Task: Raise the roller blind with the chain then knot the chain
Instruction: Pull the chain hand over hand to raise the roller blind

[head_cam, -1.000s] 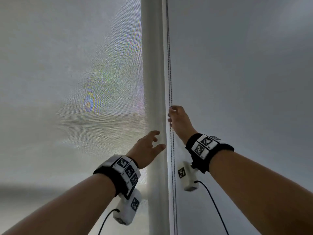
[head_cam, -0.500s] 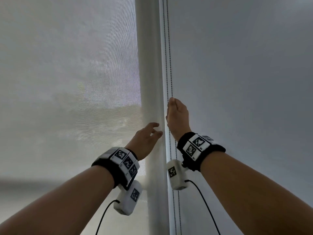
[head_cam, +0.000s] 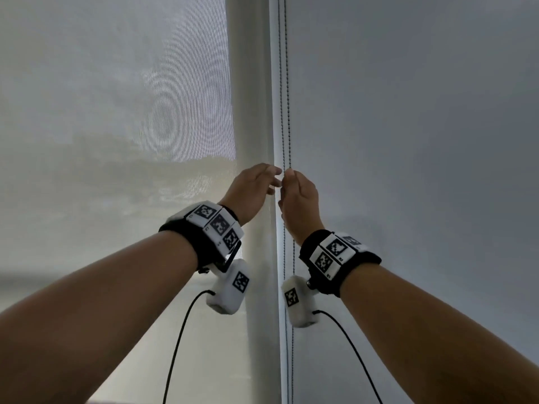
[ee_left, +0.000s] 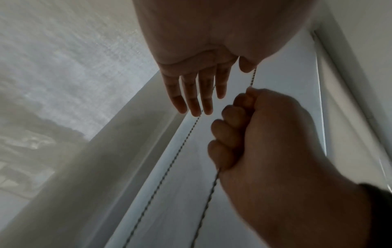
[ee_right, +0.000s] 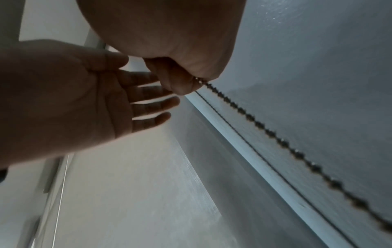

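A thin beaded chain (head_cam: 282,112) hangs in two strands along the left edge of the grey roller blind (head_cam: 408,141). My right hand (head_cam: 287,182) grips the right strand in a fist; its curled fingers (ee_left: 231,132) wrap the chain (ee_left: 206,206), and in the right wrist view the chain (ee_right: 275,139) leaves the fist (ee_right: 184,80). My left hand (head_cam: 271,179) is beside it with straight, spread fingers (ee_left: 191,95) by the left strand (ee_left: 169,167), holding nothing. I cannot tell whether it touches that strand.
A white vertical post (head_cam: 248,83) stands just left of the chain. Left of the post hangs a sheer, light screen blind (head_cam: 116,112). Cables run down from both wrist cameras.
My left hand has risen and moved right, from below the post up beside the right hand at the chain. The right hand has kept its grip on the chain.
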Tool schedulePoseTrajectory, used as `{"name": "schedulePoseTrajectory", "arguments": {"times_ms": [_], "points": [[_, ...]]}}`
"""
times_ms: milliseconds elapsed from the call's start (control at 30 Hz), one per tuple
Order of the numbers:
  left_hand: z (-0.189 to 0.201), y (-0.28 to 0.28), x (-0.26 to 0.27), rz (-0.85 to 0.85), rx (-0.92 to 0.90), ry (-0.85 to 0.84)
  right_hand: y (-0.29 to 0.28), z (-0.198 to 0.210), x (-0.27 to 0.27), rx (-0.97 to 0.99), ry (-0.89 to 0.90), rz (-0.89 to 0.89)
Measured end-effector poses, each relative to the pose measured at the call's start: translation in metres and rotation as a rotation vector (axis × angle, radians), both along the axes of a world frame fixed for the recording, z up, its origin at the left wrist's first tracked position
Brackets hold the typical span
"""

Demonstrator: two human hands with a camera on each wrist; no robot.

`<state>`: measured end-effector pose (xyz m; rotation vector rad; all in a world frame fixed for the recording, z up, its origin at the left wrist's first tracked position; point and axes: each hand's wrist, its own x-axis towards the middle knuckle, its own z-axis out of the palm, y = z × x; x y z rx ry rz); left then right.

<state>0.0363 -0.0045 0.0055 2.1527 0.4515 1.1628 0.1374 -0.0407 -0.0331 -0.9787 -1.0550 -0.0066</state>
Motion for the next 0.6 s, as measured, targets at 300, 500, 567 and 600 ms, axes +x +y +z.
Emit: {"name": "schedulePoseTrajectory", "arguments": {"times_ms": [300, 500, 567, 600], "points": [[0.002, -0.032, 0.017, -0.194, -0.283, -0.089, -0.023, -0.096, -0.011, -0.088, 0.083, 0.041], [-0.002, -0.05, 0.034, -0.35, -0.513, -0.308, -0.041, -0.12, -0.014, -0.111, 0.088, 0.055], [-0.004, -0.055, 0.038, -0.324, -0.558, -0.368, -0.046, -0.119, -0.015, -0.133, 0.118, 0.125], [-0.006, -0.056, 0.039, -0.306, -0.57, -0.39, -0.052, -0.117, -0.016, -0.145, 0.117, 0.175]]}}
